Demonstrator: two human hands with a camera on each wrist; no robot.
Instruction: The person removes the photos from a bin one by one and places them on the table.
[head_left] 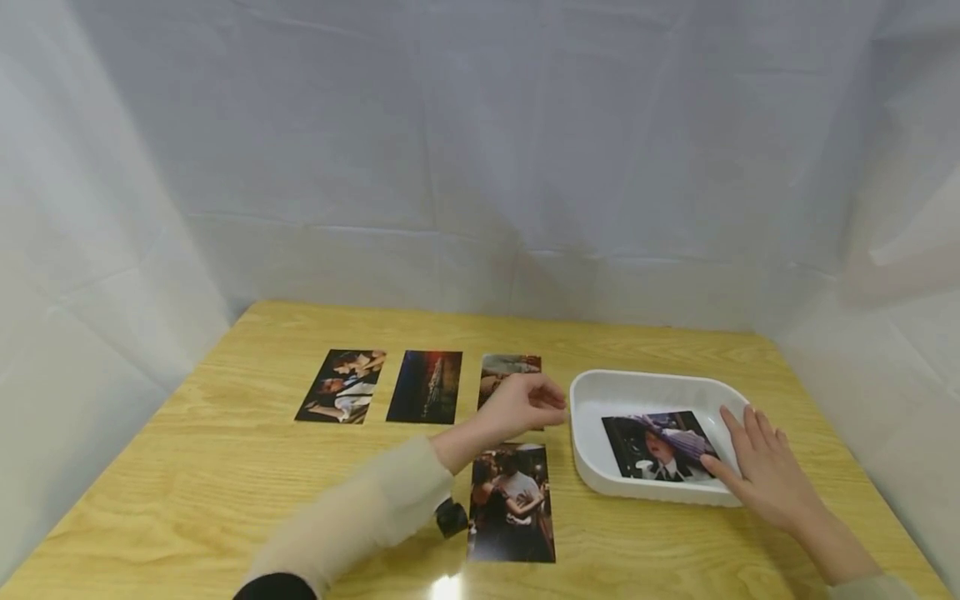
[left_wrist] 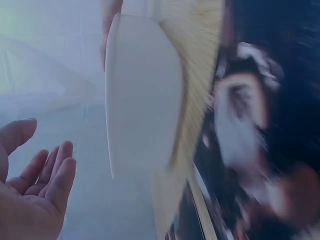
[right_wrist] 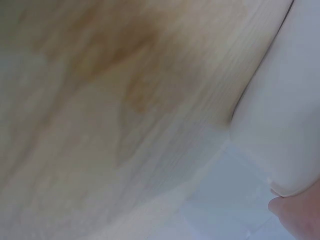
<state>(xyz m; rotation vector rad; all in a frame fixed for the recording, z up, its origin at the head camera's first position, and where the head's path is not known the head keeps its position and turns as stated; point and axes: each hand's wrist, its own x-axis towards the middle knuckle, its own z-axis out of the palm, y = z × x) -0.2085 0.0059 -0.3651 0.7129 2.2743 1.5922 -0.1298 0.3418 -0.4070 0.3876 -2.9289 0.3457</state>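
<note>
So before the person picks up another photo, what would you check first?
1. Left hand free: ok, loosely curled, holding nothing in the left wrist view.
2. Right hand steadying the white rectangular plastic tray: ok, straight fingers rest on its near right rim.
3. Glossy photo of a figure in a purple hat inside the tray: ok, lying flat.
4. Photos left on the yellow wooden table: ok, four, apart from one another.
5. Photo under the left hand reachable: cannot tell, partly hidden.
</note>
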